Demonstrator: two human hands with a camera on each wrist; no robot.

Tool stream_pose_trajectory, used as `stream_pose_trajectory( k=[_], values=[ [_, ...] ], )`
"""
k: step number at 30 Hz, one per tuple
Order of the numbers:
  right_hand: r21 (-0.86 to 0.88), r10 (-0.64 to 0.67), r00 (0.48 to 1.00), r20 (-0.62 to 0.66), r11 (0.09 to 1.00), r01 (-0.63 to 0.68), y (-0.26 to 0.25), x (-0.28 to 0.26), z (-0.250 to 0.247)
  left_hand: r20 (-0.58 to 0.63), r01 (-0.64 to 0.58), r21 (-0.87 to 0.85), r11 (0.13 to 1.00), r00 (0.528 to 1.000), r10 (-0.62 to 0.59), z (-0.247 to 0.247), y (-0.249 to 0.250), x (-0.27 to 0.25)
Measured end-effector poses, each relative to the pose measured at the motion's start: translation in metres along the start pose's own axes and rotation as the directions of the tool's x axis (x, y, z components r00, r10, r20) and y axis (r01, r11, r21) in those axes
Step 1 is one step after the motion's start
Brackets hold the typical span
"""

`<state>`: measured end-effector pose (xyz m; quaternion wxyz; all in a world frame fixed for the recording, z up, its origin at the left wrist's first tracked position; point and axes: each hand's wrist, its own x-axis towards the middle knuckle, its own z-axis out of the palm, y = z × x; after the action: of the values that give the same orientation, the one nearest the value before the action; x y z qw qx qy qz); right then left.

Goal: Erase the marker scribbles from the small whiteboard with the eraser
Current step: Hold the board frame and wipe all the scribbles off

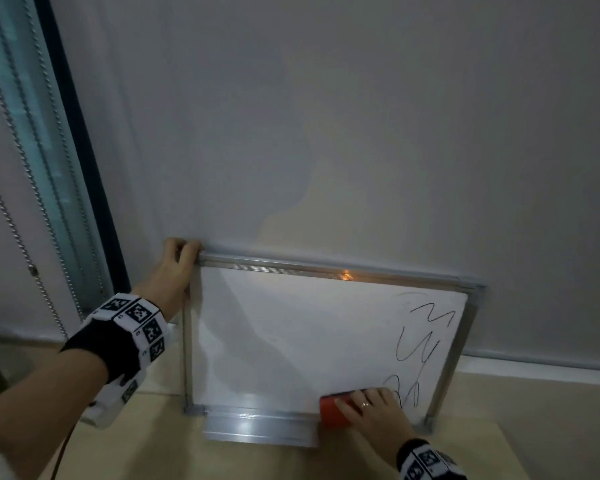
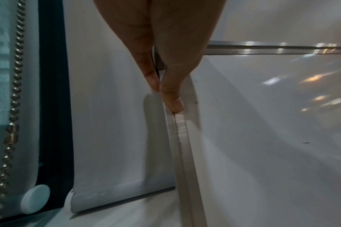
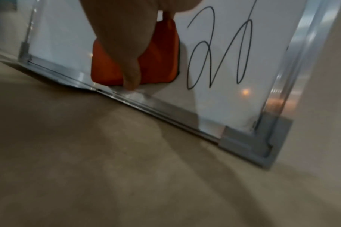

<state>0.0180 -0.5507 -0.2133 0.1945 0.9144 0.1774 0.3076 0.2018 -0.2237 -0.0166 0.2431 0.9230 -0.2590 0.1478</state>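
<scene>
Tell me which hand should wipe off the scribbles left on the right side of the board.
Right. The right hand already holds the orange eraser against the whiteboard, beside the remaining scribbles. The left hand grips the frame's top left corner, probably steadying the board.

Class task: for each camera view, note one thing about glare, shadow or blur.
Head view: an orange glint on the small whiteboard's aluminium frame; shadows cross its left side. Left wrist view: streaky reflections on the board; the bead chain is soft. Right wrist view: the orange block eraser and black marker scribbles are slightly blurred.
</scene>
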Motion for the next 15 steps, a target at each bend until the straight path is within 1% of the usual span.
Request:
stream_pose_trajectory(
  k=[1, 2, 3, 4, 6, 7, 8, 9, 10, 11, 13, 14, 15],
  values=[
    [-0.008, 0.005, 1.0, -0.019, 1.0, -0.005, 0.006, 0.003, -0.001, 0.0, -0.006, 0.012, 1.0, 1.0, 0.006, -0.001, 0.0, 0.0],
    [-0.001, 0.038, 0.998, -0.042, 0.999, -0.038, 0.012, 0.006, -0.003, 0.004, -0.017, 0.028, 0.999, 1.0, 0.017, -0.001, 0.0, 0.0],
    [0.022, 0.115, 0.991, -0.067, 0.993, -0.114, 0.016, 0.008, -0.007, 0.009, -0.027, 0.038, 0.999, 1.0, 0.026, -0.002, 0.0, -0.001],
    [0.054, 0.219, 0.971, -0.097, 0.975, -0.215, 0.02, 0.01, -0.013, 0.022, -0.035, 0.057, 0.998, 0.999, 0.034, -0.003, 0.0, -0.001],
    [0.116, 0.415, 0.897, -0.153, 0.909, -0.401, 0.02, 0.014, -0.02, 0.033, -0.037, 0.052, 0.998, 0.999, 0.036, -0.003, 0.001, -0.001],
    [0.141, 0.476, 0.865, -0.161, 0.878, -0.457, 0.016, 0.015, -0.021, 0.026, -0.026, 0.031, 0.999, 0.999, 0.025, -0.003, 0.002, -0.001],
    [0.155, 0.513, 0.844, -0.157, 0.857, -0.492, 0.013, 0.016, -0.022, 0.015, -0.006, 0.019, 1.0, 1.0, 0.006, -0.003, 0.002, -0.001],
    [0.148, 0.519, 0.841, -0.154, 0.854, -0.499, 0.01, 0.014, -0.02, 0.007, 0.02, 0.024, 1.0, 1.0, -0.02, -0.003, 0.003, 0.0],
    [0.126, 0.493, 0.857, -0.15, 0.87, -0.478, 0.009, 0.009, -0.015, 0.014, 0.051, 0.043, 0.998, 0.999, -0.051, -0.004, 0.004, 0.001],
    [0.094, 0.443, 0.886, -0.135, 0.896, -0.434, 0.007, 0.003, -0.01, 0.028, 0.076, 0.062, 0.995, 0.997, -0.078, -0.004, 0.005, 0.002],
    [0.023, 0.317, 0.948, -0.041, 0.949, -0.316, 0.003, -0.01, -0.002, 0.046, 0.107, 0.072, 0.992, 0.993, -0.11, -0.005, 0.007, 0.002],
    [-0.003, 0.256, 0.967, 0.0, 0.967, -0.256, 0.0, -0.017, 0.004, 0.055, 0.113, 0.068, 0.991, 0.992, -0.116, -0.006, 0.008, 0.001],
    [-0.019, 0.222, 0.975, 0.027, 0.975, -0.222, 0.0, -0.021, 0.006, 0.055, 0.106, 0.065, 0.992, 0.992, -0.11, -0.005, 0.007, 0.001]
  ],
)
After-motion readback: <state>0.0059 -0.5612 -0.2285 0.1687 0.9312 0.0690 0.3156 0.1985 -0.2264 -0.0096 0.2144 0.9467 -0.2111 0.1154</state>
